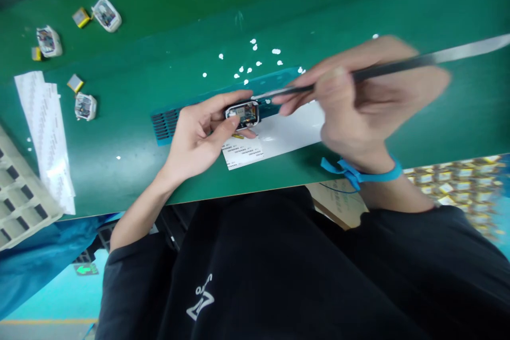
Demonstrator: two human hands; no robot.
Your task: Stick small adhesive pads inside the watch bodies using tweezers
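My left hand (pixel 199 141) holds a small black-edged device (pixel 247 115) with its inner circuitry showing, thumb on its face and fingers around it. A long dark tool (pixel 382 69) with a pale pointed tip and a flat metallic far end is gripped in my right hand (pixel 358 95), which is blurred. The tool's tip is at the upper right edge of the device; contact is unclear. Below the device lies a printed white sheet (pixel 245 154), beside a glossy white strip (pixel 295 130). A blue slotted plate (pixel 165 126) is partly hidden behind my left hand.
Small white round pieces (pixel 249 70) are scattered beyond my hands. Open white devices (pixel 107 14) with yellow-edged batteries (pixel 81 17) lie at left and far side. Long white strips (pixel 48 138) and a compartment tray (pixel 19 196) are at left; many small parts (pixel 462 186) sit at lower right.
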